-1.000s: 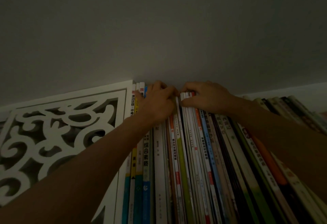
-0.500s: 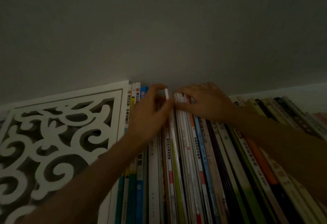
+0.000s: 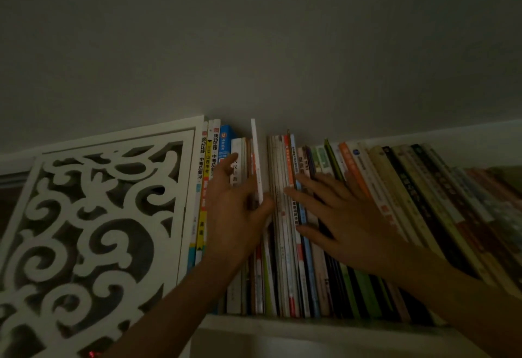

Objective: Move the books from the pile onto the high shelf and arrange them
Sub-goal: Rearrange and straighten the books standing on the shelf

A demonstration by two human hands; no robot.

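Beside the white carved fretwork side panel (image 3: 93, 216), the left hand (image 3: 237, 216) pinches a thin white-spined book (image 3: 256, 159) standing proud of the packed row of upright paperbacks (image 3: 367, 202) on the white high shelf (image 3: 282, 326). The right hand (image 3: 347, 216) lies flat, fingers spread, bracing spines. The book may jam or buckle between tight neighbours. Dim light blurs titles; no pile shows.

a white shelf (image 3: 282, 325) carries a tight row of upright books (image 3: 310, 244), one thin white book (image 3: 256, 159) sticking up.
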